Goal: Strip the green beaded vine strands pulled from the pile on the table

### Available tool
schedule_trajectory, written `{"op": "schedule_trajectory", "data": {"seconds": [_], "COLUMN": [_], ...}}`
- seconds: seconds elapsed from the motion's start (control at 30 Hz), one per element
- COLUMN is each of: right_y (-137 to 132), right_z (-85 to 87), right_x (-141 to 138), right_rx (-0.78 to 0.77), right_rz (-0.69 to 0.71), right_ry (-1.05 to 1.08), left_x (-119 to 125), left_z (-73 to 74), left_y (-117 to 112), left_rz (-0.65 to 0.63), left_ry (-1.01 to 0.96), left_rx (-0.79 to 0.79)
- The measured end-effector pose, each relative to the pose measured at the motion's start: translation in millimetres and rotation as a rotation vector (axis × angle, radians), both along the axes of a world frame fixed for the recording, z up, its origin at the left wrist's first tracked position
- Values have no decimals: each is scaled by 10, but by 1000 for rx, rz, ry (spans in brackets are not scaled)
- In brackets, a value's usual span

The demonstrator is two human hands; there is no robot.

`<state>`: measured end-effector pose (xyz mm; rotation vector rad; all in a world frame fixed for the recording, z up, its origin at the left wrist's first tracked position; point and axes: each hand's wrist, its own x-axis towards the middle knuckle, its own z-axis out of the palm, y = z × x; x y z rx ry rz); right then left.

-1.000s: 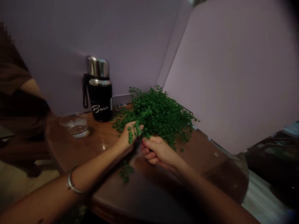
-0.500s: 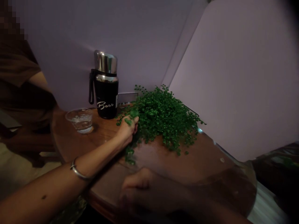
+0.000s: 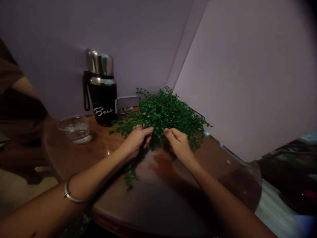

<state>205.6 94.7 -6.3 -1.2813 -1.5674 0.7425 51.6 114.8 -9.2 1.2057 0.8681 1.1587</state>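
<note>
The left hand (image 3: 136, 140) is curled at the near edge of the plant, its fingers (image 3: 146, 131) pressed in among the sprigs. The right hand (image 3: 178, 143) stands apart from it, bent toward the same foliage. The two hands do not touch each other, and whether either is clamped on a stem cannot be told. One metal bangle (image 3: 70, 193) circles the left wrist.

One heap of small-leaved green sprigs (image 3: 168, 114) lies on the round wooden table (image 3: 173, 201), just beyond and between the hands, and one trailing strand (image 3: 129, 177) drops below the left hand onto the tabletop. To the left of the heap stands one clear glass tumbler (image 3: 73, 129) holding water. Behind it is one black vacuum flask (image 3: 101, 99) with a steel cap, a wrist strap and white "Boss" lettering. One flat silver plate (image 3: 128, 103) leans just beside the flask. Two lilac walls (image 3: 247, 79) meet behind the heap. At far left shows one brown sleeve (image 3: 7, 71) of another person.
</note>
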Motion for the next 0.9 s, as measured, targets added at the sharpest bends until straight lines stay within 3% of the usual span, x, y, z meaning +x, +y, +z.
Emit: {"op": "schedule_trajectory", "data": {"seconds": [0.23,0.37,0.47,0.67,0.9], "right_y": [-18,-44,-48,-37,-40], "right_z": [16,-14,-33,55,117], "right_x": [-18,-51,-68,-48,-50], "right_rx": [35,65,40,-155,-273], "right_rz": [178,193,145,19,56], "right_ry": [-166,-239,-139,151,420], "left_x": [18,-15,-29,13,42], "left_z": [-31,-3,29,31,24], "left_y": [-27,3,2,-75,-121], "left_rz": [-33,-73,-115,-155,-261], "left_ry": [16,-29,-50,-59,-98], "left_rx": [-24,-35,-56,-98,-168]}}
